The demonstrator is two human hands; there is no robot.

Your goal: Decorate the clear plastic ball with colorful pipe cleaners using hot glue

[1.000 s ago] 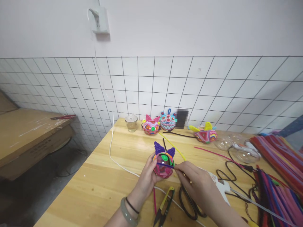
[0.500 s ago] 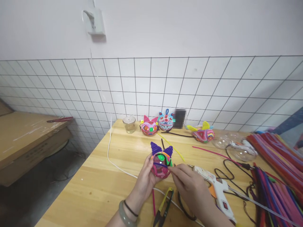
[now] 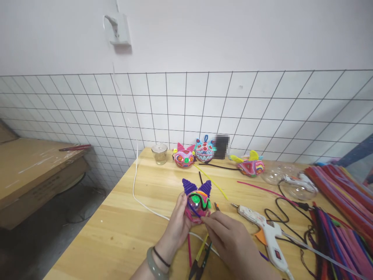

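My left hand point(image 3: 175, 221) is wrapped round a clear ball ornament point(image 3: 196, 201) with purple pointed ears and green, orange, black and pink pipe cleaner on it. My right hand point(image 3: 229, 235) pinches the end of a purple pipe cleaner point(image 3: 194, 210), which runs slantwise across the front of the ball. Below the ball lie yellow-and-black scissors point(image 3: 201, 256), partly hidden by my right hand. A white glue gun point(image 3: 264, 225) rests on the table just right of that hand, its nozzle pointing left.
Finished animal-face ornaments point(image 3: 184, 156) stand along the tiled wall, beside a glass cup point(image 3: 159, 153). Clear plastic balls point(image 3: 298, 188) and bundles of pipe cleaners point(image 3: 335, 237) lie at the right. A white cord point(image 3: 145, 208) and black cable point(image 3: 276, 206) cross the wooden table.
My right hand has moved slightly down and left, so the purple pipe cleaner now slants lower across the ball. The ball has tilted a little in my left hand.
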